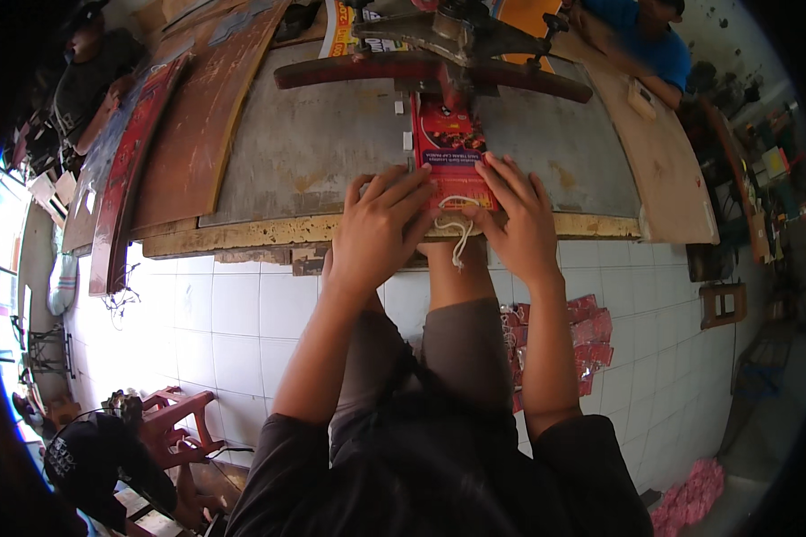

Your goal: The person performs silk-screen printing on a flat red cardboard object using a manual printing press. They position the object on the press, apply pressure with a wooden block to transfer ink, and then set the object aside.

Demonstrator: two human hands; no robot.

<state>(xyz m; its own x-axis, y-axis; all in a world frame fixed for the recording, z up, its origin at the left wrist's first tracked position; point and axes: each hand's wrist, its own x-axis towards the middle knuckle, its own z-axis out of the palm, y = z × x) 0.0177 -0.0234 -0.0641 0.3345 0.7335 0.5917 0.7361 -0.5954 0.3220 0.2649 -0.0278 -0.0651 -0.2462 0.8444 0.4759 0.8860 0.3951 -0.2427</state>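
A flat red printed bag (457, 163) lies on the grey tabletop, its far end under a dark metal frame with a red crossbar (443, 70). From its near edge a white cord (461, 234) loops and hangs over the table's front. My left hand (383, 215) grips the bag's left near corner, fingers bent on its edge and thumb close to the cord. Opposite it, my right hand (521, 215) holds the right near corner, its fingers stretched along the edge and its thumb beside the cord. What lies under the fingertips is hidden.
Worn wooden boards (184, 134) flank the table's left, with a long red bar (134, 170) beyond. Several red packages (591, 336) lie on the white tiled floor by my right leg. A red stool (184, 425) stands lower left. Other people are at the far right, far left and lower left.
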